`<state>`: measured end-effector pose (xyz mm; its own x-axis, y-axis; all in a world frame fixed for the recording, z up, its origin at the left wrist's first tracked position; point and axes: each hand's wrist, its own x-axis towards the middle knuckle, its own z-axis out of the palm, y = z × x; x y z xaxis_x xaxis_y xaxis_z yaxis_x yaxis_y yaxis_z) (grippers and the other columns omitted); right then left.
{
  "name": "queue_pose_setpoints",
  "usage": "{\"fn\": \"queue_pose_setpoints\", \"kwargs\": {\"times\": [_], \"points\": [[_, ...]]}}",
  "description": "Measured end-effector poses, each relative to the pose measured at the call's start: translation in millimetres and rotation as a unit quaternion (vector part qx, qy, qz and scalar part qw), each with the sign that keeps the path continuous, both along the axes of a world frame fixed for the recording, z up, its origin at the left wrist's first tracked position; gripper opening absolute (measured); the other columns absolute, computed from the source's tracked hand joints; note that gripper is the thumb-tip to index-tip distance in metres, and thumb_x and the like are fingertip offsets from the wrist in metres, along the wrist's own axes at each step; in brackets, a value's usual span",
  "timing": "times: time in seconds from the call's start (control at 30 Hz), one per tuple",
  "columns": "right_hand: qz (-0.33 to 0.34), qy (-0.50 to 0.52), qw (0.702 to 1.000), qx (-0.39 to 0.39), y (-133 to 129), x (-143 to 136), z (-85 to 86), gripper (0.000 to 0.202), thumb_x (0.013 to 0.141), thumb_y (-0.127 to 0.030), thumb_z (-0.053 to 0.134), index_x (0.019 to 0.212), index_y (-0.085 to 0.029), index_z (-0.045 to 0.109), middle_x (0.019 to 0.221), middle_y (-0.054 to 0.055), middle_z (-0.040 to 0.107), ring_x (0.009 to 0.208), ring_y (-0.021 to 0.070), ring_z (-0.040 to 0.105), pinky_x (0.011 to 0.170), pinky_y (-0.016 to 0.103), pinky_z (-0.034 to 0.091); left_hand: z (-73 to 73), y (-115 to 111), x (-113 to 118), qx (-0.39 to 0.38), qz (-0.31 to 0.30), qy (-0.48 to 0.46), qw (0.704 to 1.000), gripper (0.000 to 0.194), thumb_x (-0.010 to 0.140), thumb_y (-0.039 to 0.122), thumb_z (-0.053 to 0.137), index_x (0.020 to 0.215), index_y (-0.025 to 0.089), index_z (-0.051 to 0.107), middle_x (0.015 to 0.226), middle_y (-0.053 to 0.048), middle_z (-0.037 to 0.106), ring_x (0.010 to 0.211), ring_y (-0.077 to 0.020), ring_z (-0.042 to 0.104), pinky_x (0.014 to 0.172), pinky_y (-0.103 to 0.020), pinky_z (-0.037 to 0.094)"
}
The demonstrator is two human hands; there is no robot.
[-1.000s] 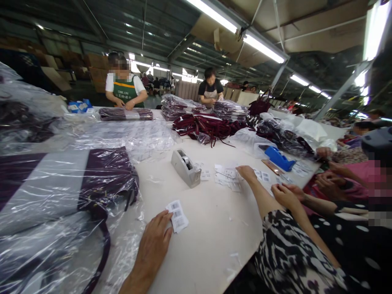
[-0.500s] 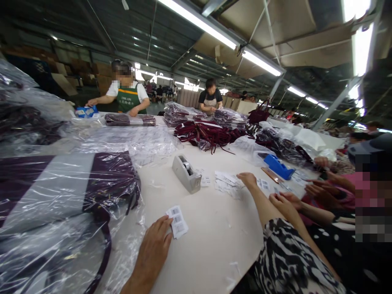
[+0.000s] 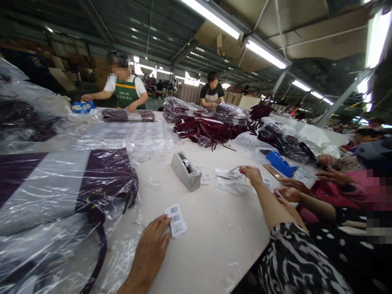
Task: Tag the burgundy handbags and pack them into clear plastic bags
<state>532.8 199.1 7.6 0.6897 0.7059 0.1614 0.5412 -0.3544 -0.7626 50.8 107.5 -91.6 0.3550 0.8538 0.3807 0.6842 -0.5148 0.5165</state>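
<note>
My left hand (image 3: 150,247) lies palm down on the table, fingers stretched out. Its fingertips touch the left edge of a small stack of white barcode labels (image 3: 177,222), and the thumb sits apart from the stack. My right hand (image 3: 251,173), its arm in a black-and-white patterned sleeve, reaches forward to a loose pile of white labels (image 3: 231,183). Thumb and finger pinch one end of a label strip (image 3: 234,168) raised over the pile. A grey tape dispenser (image 3: 186,171) stands between the two label groups.
Plastic-wrapped maroon bags (image 3: 105,175) lie to the left. A blue tape dispenser (image 3: 280,164) stands at right, near co-workers' hands (image 3: 289,194). Maroon straps (image 3: 205,130) and wrapped bundles are heaped at the back. A person in a green apron (image 3: 125,94) works across the table.
My right hand has drawn a label strip up from the pile, which is now more spread out. The left hand stays by its stack. The view has shifted slightly.
</note>
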Motion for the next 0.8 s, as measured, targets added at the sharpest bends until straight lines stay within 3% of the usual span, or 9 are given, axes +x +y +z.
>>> {"fn": "queue_pose_setpoints", "kwargs": {"times": [0.17, 0.3, 0.4, 0.5, 0.57, 0.67, 0.73, 0.8], "points": [[0.040, 0.101, 0.990, 0.088, -4.9, -14.9, 65.0, 0.032, 0.089, -0.041, 0.050, 0.088, -0.014, 0.066, 0.082, 0.009, 0.074, 0.076, 0.0168, 0.070, 0.069, 0.025, 0.053, 4.3, -0.6, 1.5, -0.027, 0.007, -0.046, 0.999, 0.036, 0.088, 0.024, 0.045, 0.119, 0.022, 0.063, 0.123, -0.008, 0.066, 0.114, -0.0243, 0.062, 0.101, -0.047, 0.051], [0.073, 0.154, 0.981, 0.095, -22.6, -39.4, 103.0, 0.021, 0.085, -0.032, 0.054, 0.084, -0.014, 0.063, 0.064, 0.005, 0.067, 0.064, 0.0155, 0.066, 0.066, 0.026, 0.053, 13.2, 1.4, 0.8, -0.053, 0.003, -0.094, 0.994, 0.036, 0.087, 0.023, 0.045, 0.119, 0.019, 0.062, 0.122, -0.009, 0.065, 0.116, -0.0241, 0.061, 0.104, -0.048, 0.048], [0.134, 0.196, 0.968, 0.077, -43.0, -70.4, 126.6, 0.015, 0.086, -0.028, 0.055, 0.082, -0.014, 0.062, 0.057, 0.001, 0.060, 0.056, 0.0138, 0.061, 0.064, 0.027, 0.054, 37.7, -4.0, 0.0, -0.038, 0.008, -0.155, 0.987, 0.035, 0.088, 0.024, 0.045, 0.119, 0.019, 0.060, 0.124, -0.010, 0.063, 0.120, -0.0241, 0.058, 0.108, -0.048, 0.044], [0.232, 0.244, 0.941, 0.033, -74.6, -115.4, 148.2, 0.016, 0.087, -0.029, 0.056, 0.082, -0.016, 0.063, 0.057, -0.002, 0.057, 0.052, 0.0133, 0.059, 0.064, 0.031, 0.056, 83.0, -23.0, 0.8, -0.005, -0.013, -0.209, 0.978, 0.034, 0.090, 0.025, 0.048, 0.122, 0.022, 0.059, 0.128, -0.009, 0.061, 0.125, -0.0238, 0.054, 0.111, -0.047, 0.041], [0.308, 0.303, 0.902, -0.019, -103.4, -153.2, 156.8, 0.015, 0.086, -0.030, 0.061, 0.082, -0.016, 0.064, 0.059, -0.001, 0.058, 0.053, 0.0139, 0.060, 0.067, 0.034, 0.057, 117.2, -40.1, 2.1, -0.001, -0.059, -0.235, 0.970, 0.039, 0.089, 0.025, 0.052, 0.128, 0.022, 0.056, 0.135, -0.010, 0.057, 0.130, -0.0239, 0.050, 0.114, -0.046, 0.037], [0.406, 0.428, 0.802, -0.096, -152.3, -214.7, 156.9, 0.015, 0.088, -0.030, 0.063, 0.085, -0.015, 0.065, 0.065, 0.000, 0.063, 0.061, 0.0151, 0.065, 0.074, 0.037, 0.058, 155.7, -62.2, 2.7, -0.037, -0.139, -0.277, 0.950, 0.056, 0.085, 0.024, 0.061, 0.139, 0.021, 0.047, 0.147, -0.011, 0.047, 0.137, -0.0261, 0.042, 0.117, -0.047, 0.031], [0.439, 0.488, 0.743, -0.132, -181.8, -252.2, 150.0, 0.017, 0.090, -0.032, 0.062, 0.087, -0.015, 0.065, 0.070, 0.002, 0.066, 0.067, 0.0163, 0.067, 0.075, 0.039, 0.058, 166.4, -72.0, 0.4, -0.064, -0.165, -0.303, 0.937, 0.064, 0.083, 0.021, 0.062, 0.143, 0.021, 0.043, 0.151, -0.012, 0.042, 0.140, -0.0270, 0.038, 0.118, -0.048, 0.027], [0.458, 0.523, 0.701, -0.160, -203.5, -282.3, 139.5, 0.019, 0.091, -0.033, 0.061, 0.089, -0.015, 0.065, 0.073, 0.003, 0.068, 0.070, 0.0178, 0.068, 0.073, 0.040, 0.059, 166.0, -80.1, -4.3, -0.086, -0.174, -0.315, 0.929, 0.063, 0.082, 0.018, 0.062, 0.143, 0.021, 0.045, 0.151, -0.010, 0.043, 0.140, -0.0270, 0.038, 0.119, -0.047, 0.025]]}}
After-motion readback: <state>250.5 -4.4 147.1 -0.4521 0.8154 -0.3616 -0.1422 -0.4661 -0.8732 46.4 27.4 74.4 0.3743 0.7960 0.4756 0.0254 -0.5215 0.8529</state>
